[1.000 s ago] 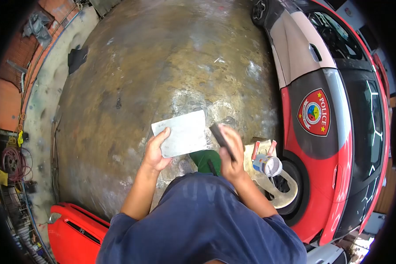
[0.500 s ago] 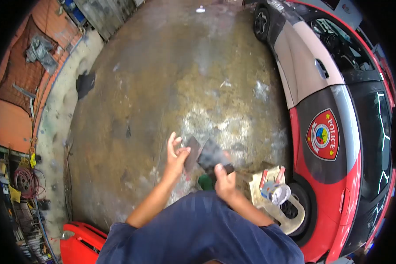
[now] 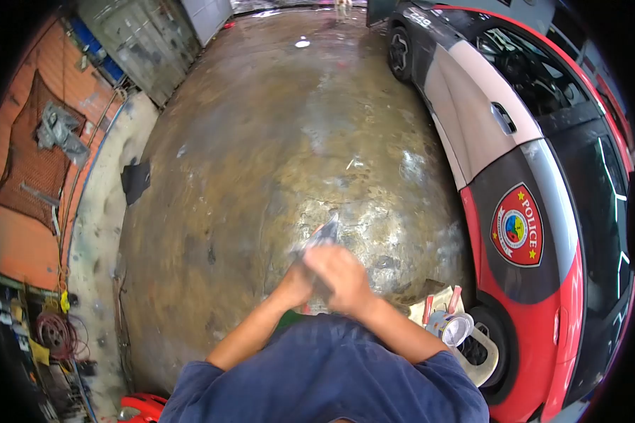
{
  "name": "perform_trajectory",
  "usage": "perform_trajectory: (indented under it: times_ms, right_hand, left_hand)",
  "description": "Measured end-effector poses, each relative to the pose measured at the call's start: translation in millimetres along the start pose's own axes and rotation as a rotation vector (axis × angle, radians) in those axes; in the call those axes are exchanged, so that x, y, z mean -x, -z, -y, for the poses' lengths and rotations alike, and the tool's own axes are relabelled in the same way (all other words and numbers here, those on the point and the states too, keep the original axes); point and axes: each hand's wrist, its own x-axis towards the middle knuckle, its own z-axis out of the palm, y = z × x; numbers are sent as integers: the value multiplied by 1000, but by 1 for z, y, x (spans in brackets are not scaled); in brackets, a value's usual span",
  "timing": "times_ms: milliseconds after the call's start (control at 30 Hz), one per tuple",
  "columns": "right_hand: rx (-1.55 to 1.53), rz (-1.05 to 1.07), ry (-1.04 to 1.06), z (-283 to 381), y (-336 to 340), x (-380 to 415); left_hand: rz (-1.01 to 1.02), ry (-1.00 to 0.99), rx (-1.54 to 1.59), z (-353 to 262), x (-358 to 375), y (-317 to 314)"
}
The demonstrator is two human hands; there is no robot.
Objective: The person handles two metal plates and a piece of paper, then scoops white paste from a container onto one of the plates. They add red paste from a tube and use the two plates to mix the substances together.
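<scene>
My left hand (image 3: 293,287) and my right hand (image 3: 340,278) are close together in front of my body, both smeared by motion. A dark, flat sheet (image 3: 327,230), sandpaper by its look, sticks out past the fingers with its pointed corner away from me. My right hand is closed on it from above. My left hand lies beside and partly under the right, its fingers closed and mostly hidden. Whether one or two dark pieces are between the hands cannot be made out.
On my right stands a car (image 3: 518,296) with a police badge and a dull beige door panel. Near its wheel, a cream plastic stool (image 3: 481,368) carries a can (image 3: 453,328) and red-handled tools (image 3: 428,309). A red part (image 3: 142,407) lies lower left; a coiled hose (image 3: 55,331) hangs left.
My hands, earlier apart with a dark flat piece in each, have come together. My right hand moved left over the left one. The view has tilted up a little.
</scene>
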Motion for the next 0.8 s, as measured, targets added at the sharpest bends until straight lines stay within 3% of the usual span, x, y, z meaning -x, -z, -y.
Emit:
perform_trajectory:
  times_ms: [67,133,167,200,333,400,467,567,600,700,767,800]
  right_hand:
    - [18,-163,-239,-34,-12,-2]
    - [14,-22,-127,1,-5,-6]
    - [15,42,-68,13,-6,-11]
    - [35,3,-75,16,-14,-12]
    - [118,-373,-453,-37,-42,-22]
    - [115,-267,-338,-6,-55,-28]
    - [110,-176,-288,22,-55,-48]
    - [219,-461,-577,-42,-78,-44]
    - [145,-504,-626,-45,-76,-47]
    - [155,-276,-329,5,-87,-69]
    - [135,-318,-417,-1,-89,-72]
    - [142,-370,-508,-23,-89,-69]
  left_hand:
    - [65,13,-100,10,-8,6]
    - [206,14,15,55,-17,32]
    - [204,-26,43,44,-23,33]
    - [204,-66,72,34,-29,34]
    - [163,-149,53,-7,-47,39]
    - [337,-73,-125,-9,-57,68]
    - [389,-68,-132,-8,-61,80]
    - [301,-157,96,-8,-61,76]
    - [332,-169,33,0,-62,81]
    - [331,-32,-33,-8,-75,104]
    - [410,75,-106,-17,-78,111]
    - [335,-15,-34,-6,-73,105]
